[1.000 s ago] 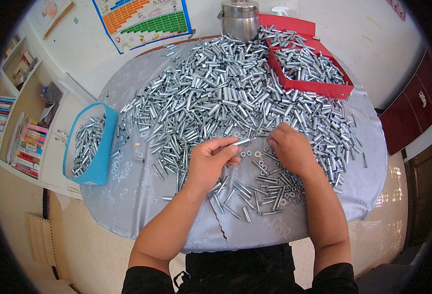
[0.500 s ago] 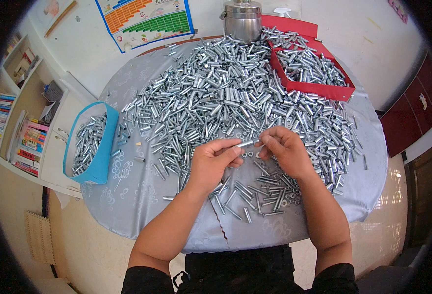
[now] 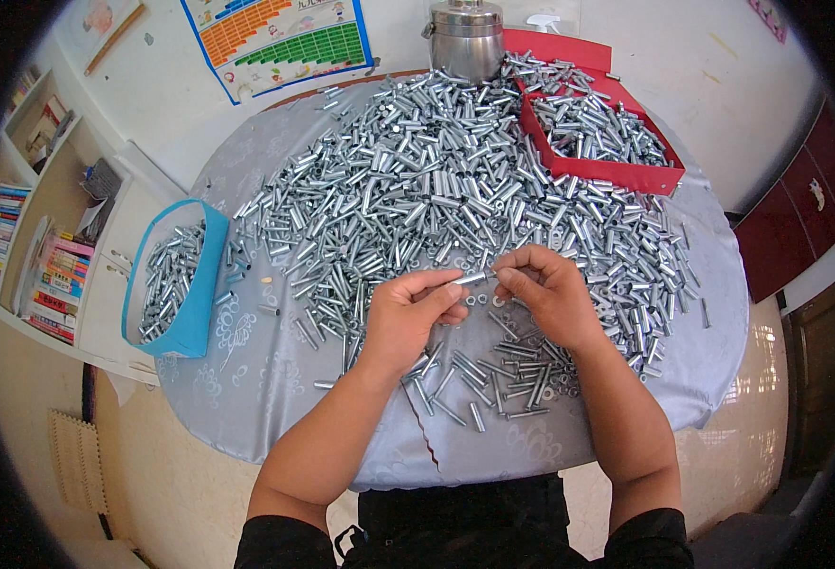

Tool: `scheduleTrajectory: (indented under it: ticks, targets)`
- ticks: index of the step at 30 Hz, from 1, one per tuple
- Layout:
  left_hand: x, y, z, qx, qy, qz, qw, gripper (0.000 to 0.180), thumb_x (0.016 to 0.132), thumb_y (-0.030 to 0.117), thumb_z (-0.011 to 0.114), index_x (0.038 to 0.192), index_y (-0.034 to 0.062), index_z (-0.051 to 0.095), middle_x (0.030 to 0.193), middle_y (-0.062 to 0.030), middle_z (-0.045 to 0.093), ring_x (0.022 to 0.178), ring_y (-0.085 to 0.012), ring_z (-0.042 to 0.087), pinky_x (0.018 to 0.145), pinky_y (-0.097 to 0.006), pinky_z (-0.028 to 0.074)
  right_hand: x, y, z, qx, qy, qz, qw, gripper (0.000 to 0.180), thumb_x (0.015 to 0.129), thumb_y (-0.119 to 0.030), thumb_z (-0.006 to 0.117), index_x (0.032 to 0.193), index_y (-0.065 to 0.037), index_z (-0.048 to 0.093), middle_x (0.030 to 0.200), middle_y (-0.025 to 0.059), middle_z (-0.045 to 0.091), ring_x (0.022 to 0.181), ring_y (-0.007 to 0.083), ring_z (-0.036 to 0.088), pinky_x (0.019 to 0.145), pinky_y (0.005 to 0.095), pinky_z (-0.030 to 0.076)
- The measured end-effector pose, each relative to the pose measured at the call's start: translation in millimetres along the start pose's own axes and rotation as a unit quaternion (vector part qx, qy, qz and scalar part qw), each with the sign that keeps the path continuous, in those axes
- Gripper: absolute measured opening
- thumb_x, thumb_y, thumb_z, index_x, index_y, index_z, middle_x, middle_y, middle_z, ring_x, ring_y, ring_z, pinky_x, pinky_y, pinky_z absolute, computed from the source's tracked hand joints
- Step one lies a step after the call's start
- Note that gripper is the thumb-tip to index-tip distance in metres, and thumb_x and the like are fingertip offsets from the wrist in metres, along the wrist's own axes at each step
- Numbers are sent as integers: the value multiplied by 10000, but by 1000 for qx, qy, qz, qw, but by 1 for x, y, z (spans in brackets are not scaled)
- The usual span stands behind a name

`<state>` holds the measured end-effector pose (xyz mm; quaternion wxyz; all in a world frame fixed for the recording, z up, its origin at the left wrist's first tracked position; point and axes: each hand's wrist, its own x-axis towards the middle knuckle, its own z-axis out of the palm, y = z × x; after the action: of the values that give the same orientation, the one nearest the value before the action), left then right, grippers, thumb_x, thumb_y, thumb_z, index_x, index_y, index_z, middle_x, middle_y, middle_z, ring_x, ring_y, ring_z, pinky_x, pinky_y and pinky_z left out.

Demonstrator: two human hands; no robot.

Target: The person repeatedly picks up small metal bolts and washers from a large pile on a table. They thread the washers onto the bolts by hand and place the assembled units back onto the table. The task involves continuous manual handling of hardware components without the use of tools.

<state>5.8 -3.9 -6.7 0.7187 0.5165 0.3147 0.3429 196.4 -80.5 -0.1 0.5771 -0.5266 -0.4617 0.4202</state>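
Between finger and thumb of my left hand (image 3: 400, 318) is a shiny metal sleeve (image 3: 472, 279), lying nearly level. My right hand (image 3: 552, 299) is pinched at the sleeve's right end; whatever tiny part its fingertips may hold is too small to make out. Both hands hover over the near side of a big heap of silvery metal sleeves and bolts (image 3: 408, 180). Below and between my wrists lie loose bolts (image 3: 526, 413), a single short sleeve (image 3: 476, 417) and several small nuts and washers.
A blue box (image 3: 204, 294) of metal pieces stands at the table's left. At the back right is a red box (image 3: 617, 177), also filled. A steel pot (image 3: 467, 43) stands behind the heap. The grey tablecloth (image 3: 275, 408) has a torn slit near the front edge.
My right fingertips have shifted slightly left, closer against the sleeve's end. My left hand keeps its grip and has hardly moved.
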Motion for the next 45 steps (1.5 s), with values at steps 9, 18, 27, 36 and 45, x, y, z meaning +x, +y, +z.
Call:
scheduleTrajectory:
  ticks: [9, 18, 27, 36, 45]
  targets:
    - [0, 0, 0, -6, -9, -1, 1000, 239, 877, 39, 643, 1105, -31, 652, 946, -151, 703, 746, -167, 677, 683, -283, 574, -2, -3, 1, -9, -3, 2, 1000, 127, 869, -21, 654, 987, 18, 631, 846, 34, 647, 749, 89, 600, 669, 228, 486]
    - [-1, 2, -1, -3, -4, 1, 1000, 240, 877, 47, 644, 1103, -34, 653, 944, -150, 703, 745, -167, 677, 682, -293, 576, 0, -13, -18, -160, 87, -22, 983, 159, 822, -56, 691, 977, -16, 685, 855, 65, 671, 758, 149, 625, 686, 280, 493]
    - [0, 2, 1, -4, -2, 4, 1000, 232, 877, 50, 641, 1095, -30, 657, 943, -147, 705, 743, -165, 676, 682, -290, 574, -1, -4, -34, -494, -68, -126, 857, 182, 764, -89, 687, 944, -74, 708, 899, 107, 633, 856, 299, 615, 769, 372, 501]
    - [-1, 1, 0, 0, 0, -1, 1000, 235, 877, 50, 642, 1098, -29, 657, 950, -153, 703, 747, -164, 675, 681, -294, 574, -3, -4, -23, -533, -50, -98, 839, 209, 766, -85, 674, 973, -64, 692, 924, 123, 627, 854, 309, 619, 769, 378, 502]
    - [-1, 3, 1, 2, 2, -3, 1000, 234, 873, 32, 644, 1096, -36, 656, 945, -159, 702, 751, -165, 677, 681, -285, 577, -3, -16, -9, -129, -8, -16, 992, 208, 870, -67, 668, 1069, -7, 660, 940, 56, 670, 849, 114, 608, 762, 262, 485]
